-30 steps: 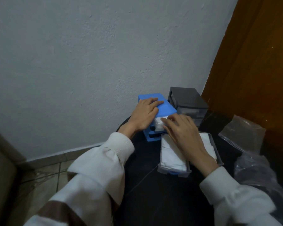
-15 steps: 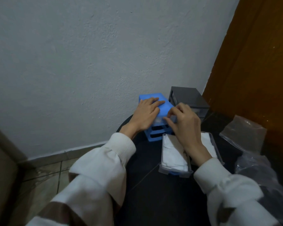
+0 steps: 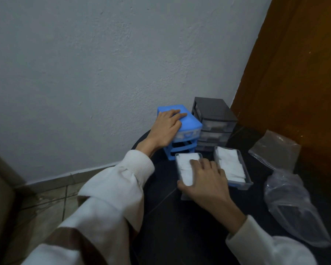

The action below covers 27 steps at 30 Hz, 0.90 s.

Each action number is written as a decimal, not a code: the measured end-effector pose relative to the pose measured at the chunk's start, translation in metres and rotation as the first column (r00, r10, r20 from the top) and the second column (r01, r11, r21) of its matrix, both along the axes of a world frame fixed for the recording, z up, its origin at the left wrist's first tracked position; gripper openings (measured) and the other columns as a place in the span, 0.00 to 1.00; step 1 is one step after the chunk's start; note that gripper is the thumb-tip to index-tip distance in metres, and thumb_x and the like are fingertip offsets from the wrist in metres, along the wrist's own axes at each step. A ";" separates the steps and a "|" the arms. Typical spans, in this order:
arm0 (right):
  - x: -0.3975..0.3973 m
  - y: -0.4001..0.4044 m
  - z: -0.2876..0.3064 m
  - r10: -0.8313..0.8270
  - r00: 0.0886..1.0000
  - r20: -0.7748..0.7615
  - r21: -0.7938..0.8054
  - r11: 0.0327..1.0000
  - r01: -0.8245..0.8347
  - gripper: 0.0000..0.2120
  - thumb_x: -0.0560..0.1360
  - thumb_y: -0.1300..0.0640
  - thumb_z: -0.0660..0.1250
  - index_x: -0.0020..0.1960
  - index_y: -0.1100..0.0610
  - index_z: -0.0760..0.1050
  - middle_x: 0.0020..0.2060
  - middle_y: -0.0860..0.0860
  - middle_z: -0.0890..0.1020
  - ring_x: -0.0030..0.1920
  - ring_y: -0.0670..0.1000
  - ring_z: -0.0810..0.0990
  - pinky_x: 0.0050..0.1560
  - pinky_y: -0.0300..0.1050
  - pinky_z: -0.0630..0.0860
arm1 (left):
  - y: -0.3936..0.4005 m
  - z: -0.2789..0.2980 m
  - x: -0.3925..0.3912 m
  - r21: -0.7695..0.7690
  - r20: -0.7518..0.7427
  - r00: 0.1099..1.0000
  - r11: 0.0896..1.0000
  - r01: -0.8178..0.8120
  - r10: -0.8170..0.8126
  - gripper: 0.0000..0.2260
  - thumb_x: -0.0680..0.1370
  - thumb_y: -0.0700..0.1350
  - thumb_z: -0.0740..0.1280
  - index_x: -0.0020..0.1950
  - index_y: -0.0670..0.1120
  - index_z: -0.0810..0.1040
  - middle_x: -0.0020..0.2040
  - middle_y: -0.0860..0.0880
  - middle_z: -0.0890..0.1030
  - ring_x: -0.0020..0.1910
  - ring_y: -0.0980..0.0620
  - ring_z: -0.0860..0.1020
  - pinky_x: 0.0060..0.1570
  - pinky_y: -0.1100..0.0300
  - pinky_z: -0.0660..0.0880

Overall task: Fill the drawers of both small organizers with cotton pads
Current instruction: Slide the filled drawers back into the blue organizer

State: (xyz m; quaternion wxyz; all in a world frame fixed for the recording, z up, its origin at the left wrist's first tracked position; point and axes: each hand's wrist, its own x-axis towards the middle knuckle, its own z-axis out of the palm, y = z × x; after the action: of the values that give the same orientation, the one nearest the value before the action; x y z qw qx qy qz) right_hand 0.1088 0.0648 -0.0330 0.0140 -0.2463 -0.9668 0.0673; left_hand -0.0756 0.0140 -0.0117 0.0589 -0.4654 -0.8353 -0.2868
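On the dark tabletop (image 3: 180,236), head view: two filled drawers out, blue organizer two slots empty.
Left hand (image 3: 167,127) lies flat, fingers straight, on the blue organizer (image 3: 189,122). Right hand (image 3: 206,180) grips the near drawer of cotton pads (image 3: 184,169), thumb curled at its left edge; second filled drawer (image 3: 230,167) just right of those fingers. Risks: tilted drawer spills pads; misaligned entry jams, shoving the organizer. Hidden: near drawer's front end, under the palm. Black organizer (image 3: 213,121) contents hazy.
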 end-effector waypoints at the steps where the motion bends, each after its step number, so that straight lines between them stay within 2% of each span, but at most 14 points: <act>1: 0.002 -0.001 0.000 0.026 1.000 -0.011 -0.042 0.999 -0.027 0.36 0.71 0.35 0.60 0.73 0.49 0.55 0.72 0.53 0.58 0.70 0.54 0.59 0.67 0.52 0.58 | 0.000 0.000 0.001 0.006 0.008 1.000 1.000 0.005 -0.005 0.28 0.74 0.50 0.45 0.71 0.46 0.67 0.72 0.45 0.65 0.70 0.48 0.63 0.68 0.60 0.51; 3: 0.005 -0.002 -0.001 0.032 0.999 -0.006 -0.117 0.993 -0.033 0.38 0.71 0.36 0.62 0.74 0.47 0.51 0.75 0.52 0.52 0.72 0.55 0.55 0.70 0.54 0.55 | -0.001 0.000 0.002 0.022 0.027 1.000 1.000 0.010 -0.010 0.27 0.75 0.50 0.45 0.71 0.46 0.67 0.72 0.45 0.66 0.70 0.48 0.62 0.68 0.60 0.51; 5: 0.007 -0.003 -0.003 0.029 1.000 -0.001 -0.151 0.988 -0.029 0.38 0.71 0.37 0.63 0.75 0.46 0.50 0.75 0.52 0.49 0.72 0.56 0.56 0.71 0.54 0.55 | -0.001 0.000 0.002 0.024 0.021 1.000 1.000 0.006 -0.007 0.25 0.77 0.50 0.47 0.71 0.46 0.67 0.72 0.45 0.65 0.70 0.48 0.62 0.68 0.60 0.51; 8: 0.008 0.000 0.000 0.036 0.998 -0.057 -0.147 0.988 -0.044 0.36 0.73 0.38 0.62 0.75 0.46 0.51 0.75 0.51 0.49 0.72 0.55 0.57 0.69 0.52 0.59 | -0.001 0.000 0.001 0.020 0.010 1.000 1.000 0.002 -0.002 0.19 0.82 0.45 0.51 0.72 0.46 0.67 0.73 0.44 0.65 0.70 0.48 0.62 0.68 0.60 0.52; 12: 0.013 0.009 0.013 0.025 0.988 -0.150 -0.130 0.990 -0.045 0.33 0.74 0.39 0.60 0.75 0.45 0.52 0.75 0.50 0.51 0.72 0.53 0.56 0.68 0.50 0.59 | 0.000 0.001 0.000 0.005 0.011 1.000 1.000 0.005 -0.005 0.27 0.75 0.50 0.46 0.71 0.46 0.68 0.72 0.44 0.66 0.70 0.48 0.63 0.68 0.59 0.52; 14: 0.014 0.012 0.019 0.026 0.984 -0.176 -0.109 0.993 -0.045 0.33 0.74 0.39 0.60 0.75 0.45 0.53 0.74 0.50 0.53 0.71 0.53 0.56 0.68 0.50 0.60 | 0.001 0.001 0.000 0.008 0.006 1.000 1.000 0.005 -0.006 0.26 0.75 0.50 0.46 0.71 0.46 0.68 0.72 0.44 0.66 0.70 0.47 0.63 0.67 0.60 0.52; 17: 0.010 0.015 0.023 0.040 0.981 -0.188 -0.101 0.993 -0.060 0.31 0.74 0.40 0.61 0.74 0.45 0.56 0.74 0.50 0.54 0.71 0.53 0.58 0.67 0.51 0.61 | 0.000 0.001 0.000 0.006 -0.004 1.000 1.000 -0.002 0.002 0.19 0.81 0.45 0.50 0.71 0.46 0.67 0.73 0.44 0.65 0.70 0.48 0.62 0.67 0.61 0.51; 19: 0.005 0.015 0.024 0.052 0.978 -0.200 -0.099 0.992 -0.073 0.30 0.75 0.41 0.61 0.74 0.46 0.57 0.74 0.50 0.55 0.70 0.54 0.59 0.66 0.51 0.62 | 0.000 0.000 -0.001 0.011 -0.011 1.000 1.000 0.002 -0.002 0.18 0.82 0.42 0.52 0.71 0.46 0.67 0.73 0.44 0.65 0.71 0.48 0.62 0.67 0.61 0.51; 25: -0.009 0.016 0.019 0.067 0.978 -0.196 -0.052 0.996 -0.078 0.28 0.75 0.40 0.60 0.72 0.47 0.61 0.73 0.50 0.56 0.68 0.55 0.61 0.63 0.51 0.64 | 0.000 -0.001 -0.001 -0.013 0.000 1.000 1.000 0.010 -0.010 0.24 0.78 0.49 0.47 0.72 0.46 0.67 0.73 0.45 0.65 0.71 0.48 0.62 0.67 0.61 0.51; 27: -0.014 0.018 0.019 0.094 0.978 -0.184 -0.019 0.995 -0.099 0.27 0.75 0.41 0.60 0.72 0.47 0.62 0.73 0.49 0.57 0.66 0.56 0.63 0.61 0.50 0.65 | 0.000 -0.001 -0.001 -0.009 0.000 1.000 1.000 0.010 -0.010 0.23 0.78 0.49 0.48 0.72 0.46 0.67 0.73 0.44 0.65 0.71 0.48 0.62 0.67 0.60 0.51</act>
State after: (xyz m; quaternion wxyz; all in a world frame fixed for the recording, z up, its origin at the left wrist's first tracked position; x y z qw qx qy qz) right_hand 0.0952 0.0826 -0.0141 0.0958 -0.1921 -0.9712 0.1038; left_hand -0.0770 0.0143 -0.0129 0.0557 -0.4698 -0.8342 -0.2834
